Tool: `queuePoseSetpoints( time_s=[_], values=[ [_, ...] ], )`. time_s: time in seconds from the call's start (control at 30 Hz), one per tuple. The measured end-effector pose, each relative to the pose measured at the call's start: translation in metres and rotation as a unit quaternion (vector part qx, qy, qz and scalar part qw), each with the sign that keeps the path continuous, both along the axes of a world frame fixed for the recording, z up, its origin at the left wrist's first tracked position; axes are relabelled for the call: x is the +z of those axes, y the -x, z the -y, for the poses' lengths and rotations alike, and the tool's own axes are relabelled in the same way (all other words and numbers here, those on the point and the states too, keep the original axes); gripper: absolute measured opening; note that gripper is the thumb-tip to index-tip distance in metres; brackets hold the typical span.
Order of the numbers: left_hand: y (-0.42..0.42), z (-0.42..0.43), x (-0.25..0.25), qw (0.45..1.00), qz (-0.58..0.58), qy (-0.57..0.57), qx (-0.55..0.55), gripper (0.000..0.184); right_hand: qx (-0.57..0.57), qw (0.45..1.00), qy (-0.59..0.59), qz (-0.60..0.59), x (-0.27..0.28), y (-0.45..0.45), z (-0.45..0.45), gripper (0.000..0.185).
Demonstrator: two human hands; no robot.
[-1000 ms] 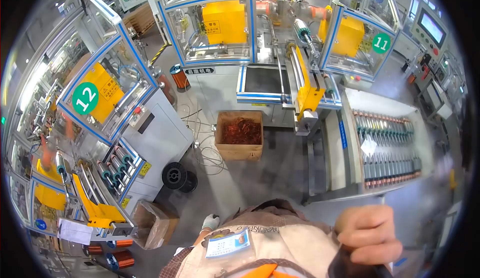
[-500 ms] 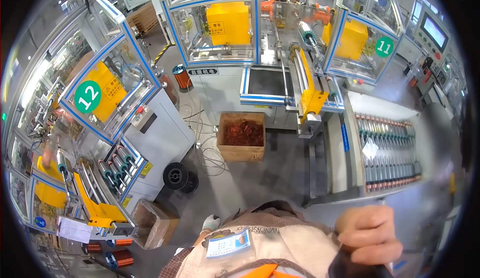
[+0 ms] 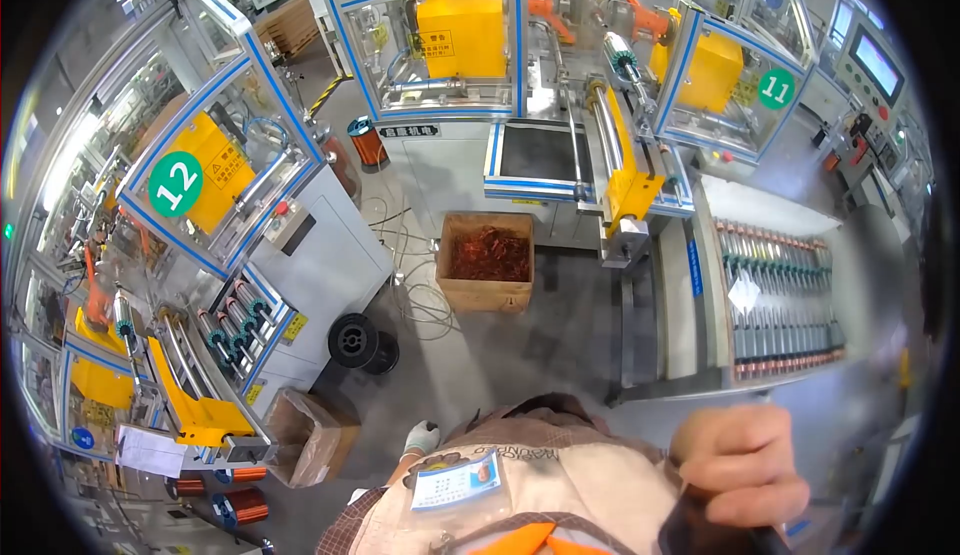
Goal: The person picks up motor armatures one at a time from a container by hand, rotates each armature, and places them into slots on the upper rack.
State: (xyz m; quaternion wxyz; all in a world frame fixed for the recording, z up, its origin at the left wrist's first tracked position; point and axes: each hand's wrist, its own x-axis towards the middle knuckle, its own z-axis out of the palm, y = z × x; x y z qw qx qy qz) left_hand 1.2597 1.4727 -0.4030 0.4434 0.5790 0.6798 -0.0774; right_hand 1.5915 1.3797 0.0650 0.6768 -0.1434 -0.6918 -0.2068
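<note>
My right hand (image 3: 745, 463) is bare and raised close to the camera at the lower right. Its fingers are curled into a closed grip; what they hold, if anything, is hidden. A dark, blurred shape (image 3: 690, 527) lies just below and left of it. Low beside my body hangs my left hand (image 3: 422, 438), in a pale glove, small and partly covered by my clothing, its fingers unclear. An ID badge (image 3: 455, 485) is on the front of my apron (image 3: 590, 475).
A cardboard box of reddish wire scraps (image 3: 485, 300) stands ahead. Black spool (image 3: 355, 342) and loose cables (image 3: 425, 305) lie on the floor. Machine 12 (image 3: 175, 187) is left, machine 11 (image 3: 777, 88) ahead right. A bin of rotor-like shafts (image 3: 710, 340) stands right.
The view has shifted slightly. My right hand keeps its curled pose, and my left stays low beside my body. An orange robot arm behind the machine ahead has changed position.
</note>
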Motion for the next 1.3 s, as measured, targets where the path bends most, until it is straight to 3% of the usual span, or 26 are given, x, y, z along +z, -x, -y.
queuePoseSetpoints(
  time_s=[0.2, 0.8, 1.3],
  values=[
    [-0.001, 0.002, 0.000, 1.000, -0.005, 0.000, 0.002, 0.034, 0.006, 0.999, 0.049, -0.001, 0.002, 0.000, 0.005, 0.021],
    [0.004, 0.014, -0.012, 1.000, 0.018, 0.013, -0.004, 0.035, 0.015, 0.998, 0.029, -0.056, -0.004, 0.014, 0.000, 0.025],
    [0.008, 0.012, -0.017, 1.000, 0.009, -0.001, 0.000, 0.035, 0.027, 0.999, 0.037, -0.021, -0.003, 0.013, -0.002, 0.023]
  ],
)
